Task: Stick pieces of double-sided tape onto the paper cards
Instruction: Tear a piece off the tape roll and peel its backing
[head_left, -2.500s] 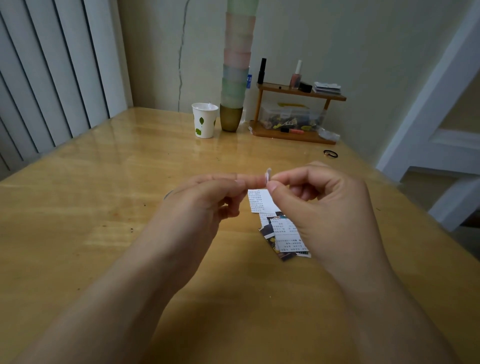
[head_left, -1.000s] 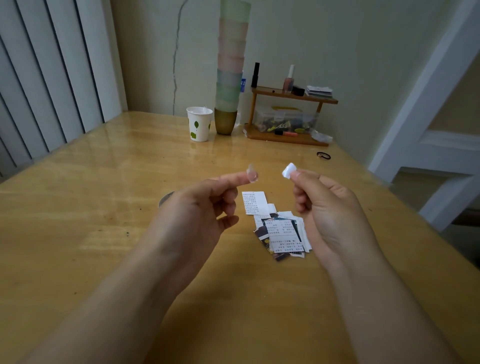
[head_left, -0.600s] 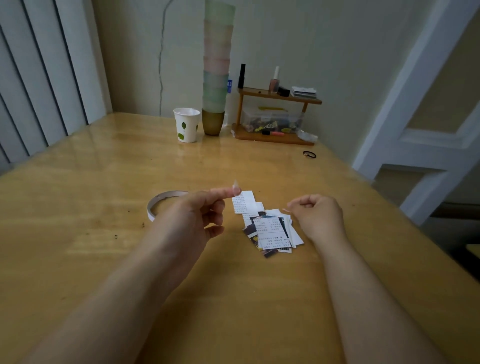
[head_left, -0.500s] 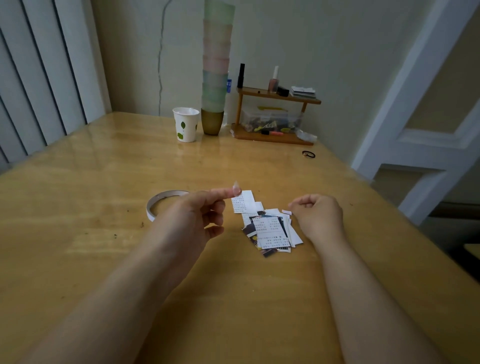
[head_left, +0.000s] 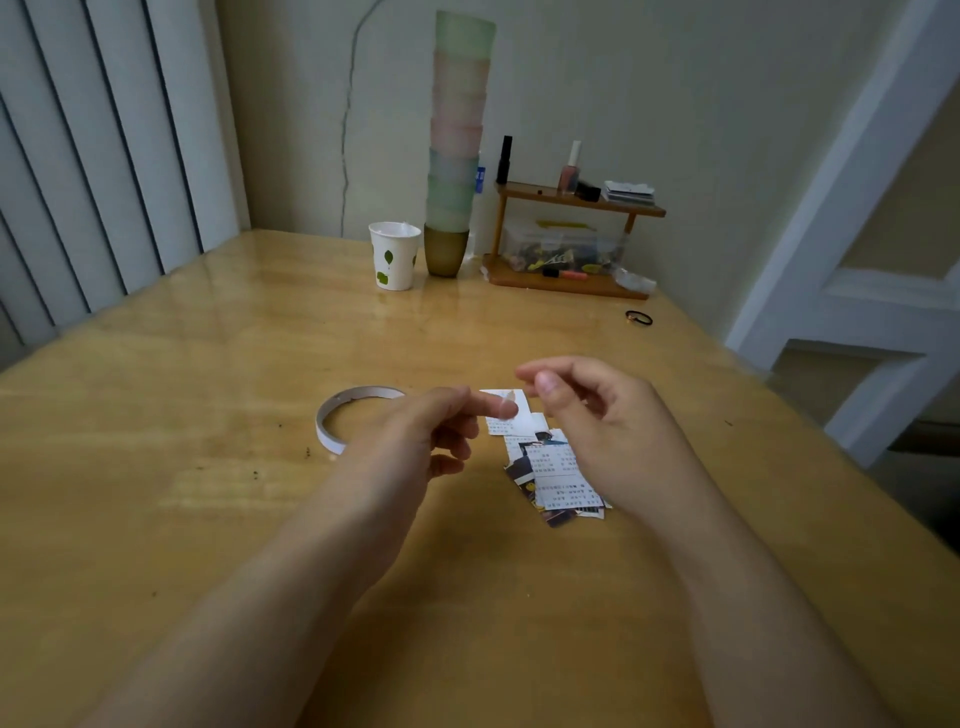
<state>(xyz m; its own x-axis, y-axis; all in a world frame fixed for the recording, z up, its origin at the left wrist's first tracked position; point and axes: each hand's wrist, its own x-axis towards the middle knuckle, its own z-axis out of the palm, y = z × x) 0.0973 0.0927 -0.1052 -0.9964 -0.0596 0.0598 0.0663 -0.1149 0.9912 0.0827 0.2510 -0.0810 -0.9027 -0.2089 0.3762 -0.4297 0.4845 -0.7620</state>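
1. The desk (head_left: 218, 519) is glossy yellow-brown wood and runs to the far wall.
2. A tall stack of pastel translucent cups (head_left: 457, 135) stands by that wall in a brown cup, beside a white paper cup (head_left: 394, 254) printed with green leaves.
3. A small wooden shelf (head_left: 571, 234) carries cosmetic bottles on top and a clear plastic box of small items below.
4. The left hand (head_left: 431, 431) hovers over the desk, forefinger extended with a small translucent piece of double-sided tape (head_left: 506, 404) stuck on its tip; the other fingers curl loosely.
5. The right hand (head_left: 597, 415) has its fingers half curled and apart, holding nothing visible.
6. The tape roll (head_left: 343, 415), a thin white ring, lies left of the hands.
7. The paper cards (head_left: 550, 467), printed rectangles, lie fanned in a loose pile under the hands.
8. A black hair tie (head_left: 638, 317) lies near the shelf.
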